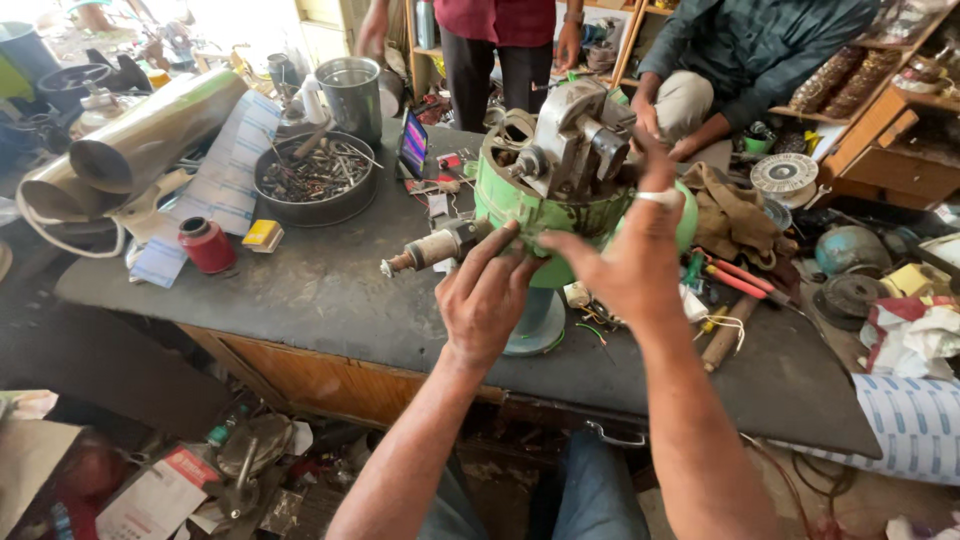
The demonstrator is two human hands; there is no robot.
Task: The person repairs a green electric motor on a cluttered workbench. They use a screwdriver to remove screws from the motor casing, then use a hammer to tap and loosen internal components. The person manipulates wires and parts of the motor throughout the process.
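A green motor body (520, 208) with a grey metal gear housing (580, 140) on top stands on a pale round base (537, 325) on the dark workbench (330, 290). A stubby shaft (432, 249) sticks out to its left. My left hand (487, 295) presses its fingers against the green casing just below the shaft. My right hand (632, 250) spreads over the right side of the casing, a white band on one finger.
A round pan of bolts and scrap (316, 178), a steel pot (352, 93), a red thread spool (207, 245) and a rolled sheet (140, 135) lie at the left. Red-handled pliers (735, 278) and cloth lie right. Two other people (520, 40) are behind the bench.
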